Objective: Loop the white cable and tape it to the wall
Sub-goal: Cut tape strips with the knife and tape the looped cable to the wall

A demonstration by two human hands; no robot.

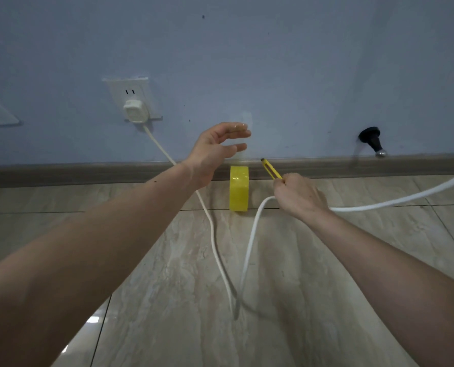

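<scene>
One white cable (218,250), one yellow tape roll (239,188); left hand (215,149) spread wide, right hand (298,196) gripping one yellow utility knife (271,169).

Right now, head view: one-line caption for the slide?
Left hand open near the wall, right hand gripping yellow cutter and white cable, yellow tape roll standing between.

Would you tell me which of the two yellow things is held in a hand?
The slim yellow utility knife, gripped by the right hand. The yellow tape roll stands untouched on the floor by the baseboard.
</scene>
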